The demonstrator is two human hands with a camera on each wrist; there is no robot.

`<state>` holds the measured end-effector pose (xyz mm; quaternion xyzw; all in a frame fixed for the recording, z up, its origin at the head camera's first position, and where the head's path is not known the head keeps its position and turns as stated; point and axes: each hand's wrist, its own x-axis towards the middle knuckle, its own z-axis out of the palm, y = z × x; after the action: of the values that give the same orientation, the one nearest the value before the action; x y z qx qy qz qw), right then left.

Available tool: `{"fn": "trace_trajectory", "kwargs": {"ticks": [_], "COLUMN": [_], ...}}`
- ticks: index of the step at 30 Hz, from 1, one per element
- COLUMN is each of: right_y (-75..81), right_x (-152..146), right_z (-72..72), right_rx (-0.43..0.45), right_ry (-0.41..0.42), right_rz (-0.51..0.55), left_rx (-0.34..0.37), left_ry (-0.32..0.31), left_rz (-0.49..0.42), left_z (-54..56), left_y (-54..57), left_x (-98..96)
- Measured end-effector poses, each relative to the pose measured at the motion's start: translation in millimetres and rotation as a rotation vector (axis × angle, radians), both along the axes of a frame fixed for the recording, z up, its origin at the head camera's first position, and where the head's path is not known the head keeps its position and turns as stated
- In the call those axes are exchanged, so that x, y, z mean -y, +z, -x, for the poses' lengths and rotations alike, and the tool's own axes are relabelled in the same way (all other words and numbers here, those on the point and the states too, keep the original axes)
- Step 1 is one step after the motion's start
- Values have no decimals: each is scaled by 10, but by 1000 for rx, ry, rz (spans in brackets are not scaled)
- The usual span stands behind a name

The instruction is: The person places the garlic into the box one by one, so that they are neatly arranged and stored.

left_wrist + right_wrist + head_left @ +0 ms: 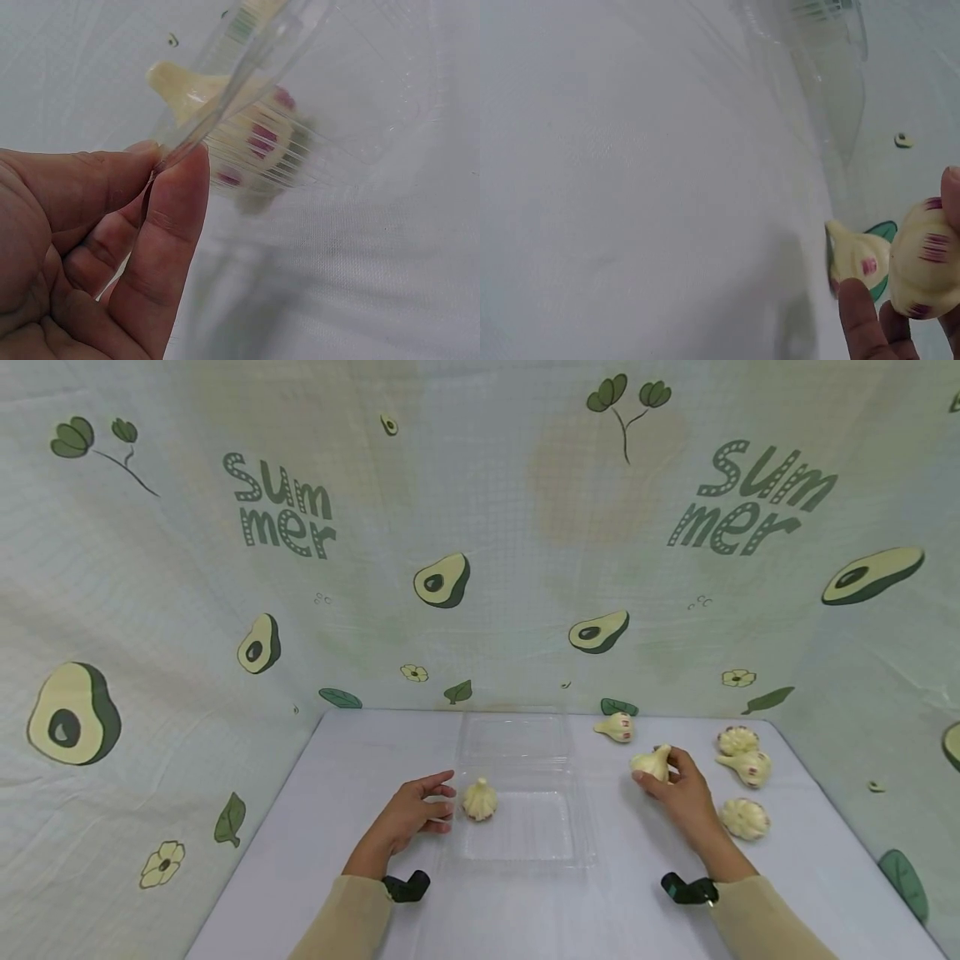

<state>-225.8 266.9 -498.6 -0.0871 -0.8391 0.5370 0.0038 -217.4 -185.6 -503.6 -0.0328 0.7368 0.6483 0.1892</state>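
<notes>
A clear plastic clamshell box (517,858) lies open on the table, its lid (513,737) folded back. One garlic bulb (480,800) sits in the left side of the box. My left hand (420,814) pinches the box's left rim between thumb and fingers, plain in the left wrist view, where the garlic shows through the plastic. To the right of the box, my right hand (681,789) holds another garlic bulb (649,764) above the table. In the right wrist view that held bulb (926,262) shows purple streaks.
A garlic bulb (617,727) lies by the table's back edge, right of the lid. Farther right are three more bulbs: one at the back (738,740), one touching it (748,768) and one nearer (744,819). A patterned cloth (510,527) hangs behind the white table (360,760).
</notes>
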Motion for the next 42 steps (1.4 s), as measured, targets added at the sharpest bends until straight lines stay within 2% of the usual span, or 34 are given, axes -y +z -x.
{"fn": "trace_trajectory", "kwargs": {"ticks": [2, 6, 8, 13, 17, 29, 42], "right_y": [14, 56, 83, 158, 213, 271, 392], "right_x": [13, 39, 63, 144, 199, 313, 545], "right_z": [-9, -30, -36, -50, -61, -61, -96], "right_rx": [-7, 0, 0, -13, -12, -56, -77], "right_ry": [12, 16, 9, 17, 30, 31, 49], "right_rz": [27, -44, -42, 102, 122, 51, 33], "left_rx": [-1, -4, -5, -6, -5, -1, -1], "left_ry": [1, 0, -2, -3, -1, 8, 7], "left_rz": [-1, -5, -8, -5, -5, -1, 2], "left_z": [0, 1, 3, 21, 40, 42, 5], "left_y": [3, 9, 9, 3, 5, 16, 0], "left_x": [-3, -6, -7, -11, -11, -13, -11]}}
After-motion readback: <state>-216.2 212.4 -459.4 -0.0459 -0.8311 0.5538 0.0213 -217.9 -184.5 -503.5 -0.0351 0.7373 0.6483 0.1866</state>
